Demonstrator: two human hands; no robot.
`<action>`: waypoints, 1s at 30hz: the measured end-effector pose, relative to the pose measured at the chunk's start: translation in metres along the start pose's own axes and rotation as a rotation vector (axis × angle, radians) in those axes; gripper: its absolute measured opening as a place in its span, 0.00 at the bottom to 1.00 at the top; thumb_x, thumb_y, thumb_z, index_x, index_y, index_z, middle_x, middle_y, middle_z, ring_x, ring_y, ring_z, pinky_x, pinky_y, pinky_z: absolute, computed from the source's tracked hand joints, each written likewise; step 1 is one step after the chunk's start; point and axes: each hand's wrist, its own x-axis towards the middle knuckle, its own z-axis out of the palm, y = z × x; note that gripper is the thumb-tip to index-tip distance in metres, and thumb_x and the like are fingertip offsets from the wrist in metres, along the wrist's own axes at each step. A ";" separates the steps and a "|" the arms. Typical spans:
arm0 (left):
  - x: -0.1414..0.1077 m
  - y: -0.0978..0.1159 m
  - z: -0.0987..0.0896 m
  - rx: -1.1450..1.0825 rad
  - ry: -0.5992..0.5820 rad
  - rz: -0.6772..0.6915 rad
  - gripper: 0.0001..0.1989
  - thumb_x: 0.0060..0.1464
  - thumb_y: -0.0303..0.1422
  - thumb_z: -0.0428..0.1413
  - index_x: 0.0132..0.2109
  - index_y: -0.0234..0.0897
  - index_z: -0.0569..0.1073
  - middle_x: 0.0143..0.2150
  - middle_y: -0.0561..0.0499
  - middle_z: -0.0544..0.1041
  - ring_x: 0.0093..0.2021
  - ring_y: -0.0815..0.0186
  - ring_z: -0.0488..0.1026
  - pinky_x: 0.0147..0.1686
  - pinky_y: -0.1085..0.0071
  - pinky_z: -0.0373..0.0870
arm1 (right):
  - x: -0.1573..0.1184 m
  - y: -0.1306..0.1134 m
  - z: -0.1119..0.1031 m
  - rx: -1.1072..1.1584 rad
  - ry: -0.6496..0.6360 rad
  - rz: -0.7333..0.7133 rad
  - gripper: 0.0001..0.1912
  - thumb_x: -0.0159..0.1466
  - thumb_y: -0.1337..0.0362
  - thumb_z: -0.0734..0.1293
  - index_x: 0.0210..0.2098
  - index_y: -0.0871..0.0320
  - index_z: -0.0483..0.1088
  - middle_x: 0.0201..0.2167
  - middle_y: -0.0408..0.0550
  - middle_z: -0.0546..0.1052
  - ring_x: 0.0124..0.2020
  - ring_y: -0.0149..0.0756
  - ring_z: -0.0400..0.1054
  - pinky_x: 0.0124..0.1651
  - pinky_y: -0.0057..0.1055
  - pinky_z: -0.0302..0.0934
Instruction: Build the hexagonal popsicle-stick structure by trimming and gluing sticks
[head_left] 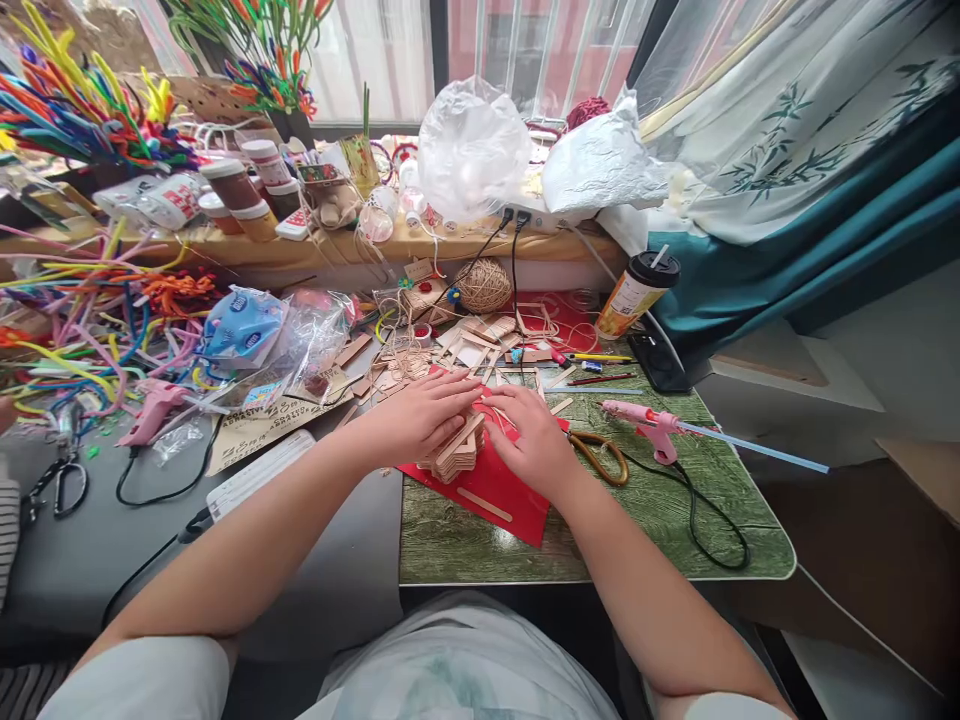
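A layered stack of wooden craft sticks (454, 458) sits on a red sheet (534, 505). Across the top of the stack lies my left hand (431, 415), fingers stretched out flat. My right hand (527, 438) is at the stack's right side, with its thumb and fingers apart and slightly bent; whether the fingertips touch the sticks I cannot tell. One loose craft stick (485, 505) rests on the red sheet in front of the stack. More loose craft sticks (480, 342) are heaped beyond my hands.
To the right are gold-handled scissors (609, 460), a pink glue gun (660, 430) with a cord, a phone (660, 362) and a drink cup (637, 292). Leftward lie another glue gun (156, 408), pipe cleaners (97, 330) and black scissors (64, 475). A twine ball (484, 286) stands behind.
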 end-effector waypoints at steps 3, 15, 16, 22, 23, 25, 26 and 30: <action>0.004 -0.006 0.010 0.047 -0.056 0.020 0.26 0.77 0.37 0.45 0.76 0.41 0.65 0.77 0.45 0.66 0.78 0.54 0.61 0.79 0.48 0.57 | -0.001 0.010 0.008 0.068 0.002 0.031 0.12 0.75 0.62 0.66 0.57 0.53 0.73 0.56 0.54 0.79 0.60 0.47 0.71 0.66 0.49 0.66; 0.003 -0.002 0.024 0.126 -0.180 -0.008 0.27 0.76 0.38 0.48 0.76 0.41 0.64 0.77 0.42 0.65 0.75 0.50 0.66 0.77 0.44 0.57 | -0.010 0.027 0.022 0.257 0.009 0.087 0.08 0.76 0.61 0.64 0.50 0.53 0.74 0.48 0.51 0.80 0.52 0.43 0.74 0.59 0.42 0.68; 0.003 -0.001 0.024 0.128 -0.179 -0.014 0.27 0.76 0.38 0.48 0.76 0.41 0.64 0.77 0.42 0.65 0.75 0.49 0.66 0.77 0.44 0.57 | -0.010 0.028 0.023 0.259 0.007 0.084 0.07 0.76 0.61 0.65 0.50 0.53 0.74 0.48 0.51 0.80 0.52 0.43 0.74 0.59 0.42 0.68; 0.005 0.001 0.024 0.113 -0.158 -0.042 0.26 0.76 0.38 0.47 0.75 0.42 0.66 0.76 0.41 0.68 0.74 0.48 0.67 0.75 0.42 0.59 | -0.015 0.022 0.026 0.116 0.069 0.015 0.08 0.73 0.62 0.68 0.51 0.54 0.75 0.53 0.55 0.78 0.56 0.47 0.71 0.62 0.45 0.66; 0.005 0.001 0.025 0.108 -0.153 -0.041 0.26 0.76 0.38 0.47 0.75 0.41 0.66 0.75 0.41 0.69 0.73 0.48 0.67 0.75 0.42 0.60 | -0.016 0.020 0.026 0.081 0.085 -0.020 0.07 0.72 0.62 0.69 0.49 0.54 0.75 0.52 0.54 0.78 0.55 0.47 0.71 0.62 0.46 0.66; 0.005 0.001 0.026 0.102 -0.141 -0.030 0.26 0.76 0.39 0.47 0.75 0.41 0.66 0.74 0.41 0.70 0.72 0.48 0.69 0.74 0.43 0.61 | -0.018 0.017 0.025 0.041 0.095 -0.123 0.04 0.73 0.62 0.69 0.45 0.53 0.76 0.50 0.53 0.78 0.54 0.46 0.70 0.62 0.46 0.66; 0.004 0.001 0.026 0.100 -0.139 -0.020 0.25 0.76 0.39 0.47 0.75 0.41 0.67 0.74 0.41 0.70 0.72 0.48 0.69 0.74 0.43 0.61 | -0.019 0.015 0.024 0.034 0.087 -0.181 0.03 0.73 0.63 0.69 0.44 0.53 0.76 0.48 0.52 0.79 0.53 0.45 0.70 0.62 0.46 0.66; 0.003 0.001 0.028 0.112 -0.132 -0.006 0.25 0.76 0.38 0.46 0.73 0.41 0.68 0.74 0.41 0.70 0.72 0.50 0.69 0.75 0.44 0.59 | -0.018 0.015 0.024 0.045 0.029 -0.295 0.06 0.75 0.64 0.67 0.46 0.53 0.77 0.48 0.51 0.81 0.54 0.43 0.71 0.62 0.45 0.67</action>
